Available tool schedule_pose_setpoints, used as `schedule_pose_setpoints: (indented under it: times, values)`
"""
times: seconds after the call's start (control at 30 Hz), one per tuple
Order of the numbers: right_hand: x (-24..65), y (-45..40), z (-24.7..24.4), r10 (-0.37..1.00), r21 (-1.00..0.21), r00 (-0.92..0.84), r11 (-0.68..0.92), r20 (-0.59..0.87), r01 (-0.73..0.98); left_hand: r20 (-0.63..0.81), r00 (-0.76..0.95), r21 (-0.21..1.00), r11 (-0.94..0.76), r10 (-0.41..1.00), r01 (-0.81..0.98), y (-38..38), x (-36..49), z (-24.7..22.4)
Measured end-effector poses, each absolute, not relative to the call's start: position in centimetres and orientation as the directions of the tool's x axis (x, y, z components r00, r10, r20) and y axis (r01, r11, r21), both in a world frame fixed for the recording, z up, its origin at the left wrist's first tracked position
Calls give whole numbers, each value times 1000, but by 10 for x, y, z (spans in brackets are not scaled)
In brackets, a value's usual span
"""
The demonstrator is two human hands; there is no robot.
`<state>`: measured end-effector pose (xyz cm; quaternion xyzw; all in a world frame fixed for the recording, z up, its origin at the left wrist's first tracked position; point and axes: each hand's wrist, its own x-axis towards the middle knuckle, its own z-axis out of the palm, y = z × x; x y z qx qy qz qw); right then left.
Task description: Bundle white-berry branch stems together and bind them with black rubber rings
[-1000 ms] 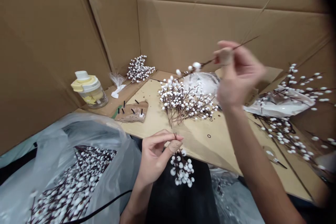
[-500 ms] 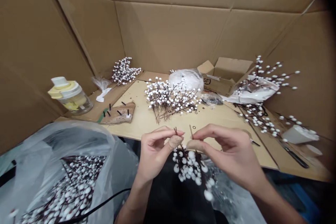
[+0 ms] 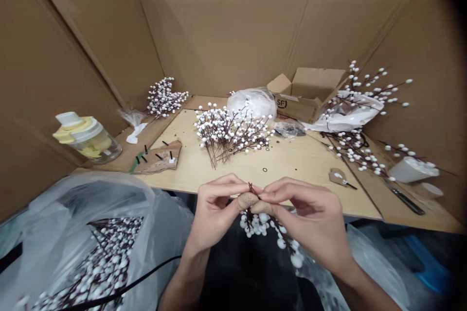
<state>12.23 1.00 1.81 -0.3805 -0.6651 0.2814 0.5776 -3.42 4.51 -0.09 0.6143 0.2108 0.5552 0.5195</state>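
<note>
While the left hand [image 3: 218,211] and right hand [image 3: 314,213] pinch thin, brown-stemmed sprigs of round white berries [image 3: 258,224], stem ends [image 3: 250,186] point up and berries slant down rightward by the near edge of the smooth, pale worktop [image 3: 288,160]

"SF" — on open cardboard box [image 3: 297,108], seemingly.
</note>
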Motion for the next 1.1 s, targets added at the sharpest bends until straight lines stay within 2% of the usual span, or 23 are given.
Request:
schedule_pose_setpoints:
  times: [0.17, 0.33, 0.73, 0.97, 1.1]
  values:
    - [125, 9, 17, 826, -802, -47, 558, 562, 213, 437, 358, 882, -315, 825, -350, 50, -32, 0]
    - [124, 7, 14, 858, -835, -15, 504, 514, 222, 397, 349, 892, -269, 849, -363, 51, -29, -2]
    - [121, 17, 9, 954, -931, -7, 295, 300, 215, 329, 406, 877, -116, 853, -467, 59, -31, -16]
    - [119, 26, 0, 984, -990, -115, 141, 138, 19, 220, 339, 884, -41, 915, -466, 59, -30, -16]
    - [122, 24, -3, 970, -995, -235, 43, 63, -92, 162, 336, 883, 15, 928, -468, 57, -29, -14]
